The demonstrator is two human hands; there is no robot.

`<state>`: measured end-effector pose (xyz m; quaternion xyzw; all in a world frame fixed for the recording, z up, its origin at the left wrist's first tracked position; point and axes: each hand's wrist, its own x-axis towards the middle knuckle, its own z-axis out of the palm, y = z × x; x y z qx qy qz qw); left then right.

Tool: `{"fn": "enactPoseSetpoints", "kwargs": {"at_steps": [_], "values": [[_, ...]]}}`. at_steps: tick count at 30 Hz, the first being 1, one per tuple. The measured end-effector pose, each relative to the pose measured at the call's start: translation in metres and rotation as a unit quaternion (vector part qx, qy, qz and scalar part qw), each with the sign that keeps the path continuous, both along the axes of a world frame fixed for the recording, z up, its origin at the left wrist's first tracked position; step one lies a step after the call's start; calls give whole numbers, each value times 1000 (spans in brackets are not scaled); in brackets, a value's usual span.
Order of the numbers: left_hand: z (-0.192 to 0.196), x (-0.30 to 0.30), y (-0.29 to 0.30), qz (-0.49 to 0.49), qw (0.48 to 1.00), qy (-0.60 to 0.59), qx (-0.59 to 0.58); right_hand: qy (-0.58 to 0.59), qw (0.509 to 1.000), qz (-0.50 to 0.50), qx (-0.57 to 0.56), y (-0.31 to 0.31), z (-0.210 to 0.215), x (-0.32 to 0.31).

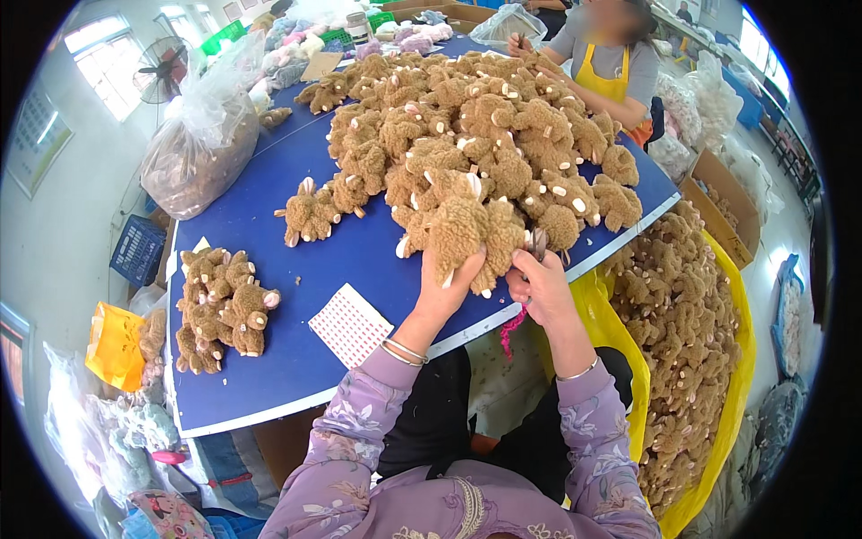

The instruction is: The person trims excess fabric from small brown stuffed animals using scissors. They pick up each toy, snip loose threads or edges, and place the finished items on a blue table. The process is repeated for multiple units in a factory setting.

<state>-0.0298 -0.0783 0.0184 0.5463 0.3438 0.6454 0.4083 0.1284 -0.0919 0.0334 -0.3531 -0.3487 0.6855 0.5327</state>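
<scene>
My left hand point(446, 289) grips a brown fuzzy plush toy point(467, 235) from below, at the near edge of the blue table point(296, 189). My right hand point(537, 280) is closed on small scissors point(538, 242) held against the toy's right side. A large heap of the same brown plush toys point(476, 135) covers the table just beyond my hands. A smaller pile of these toys point(220, 305) lies on the table's left end. A white sheet with a red grid of dots point(350, 324) rests near my left wrist.
A yellow bag full of brown plush toys point(687, 350) stands to my right. A clear plastic bag point(202, 144) sits at the table's far left. Across the table a person in a yellow apron point(611, 67) works. Cardboard boxes point(727, 202) stand at the right.
</scene>
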Motion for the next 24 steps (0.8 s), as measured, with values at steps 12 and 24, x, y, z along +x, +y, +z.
{"fn": "enactPoseSetpoints", "kwargs": {"at_steps": [12,24], "values": [[15,1,-9,25,992,117,27,65,997,33,11,-7,3,2],[8,3,-10,46,963,242,112,-38,999,32,7,-10,2,6]]}}
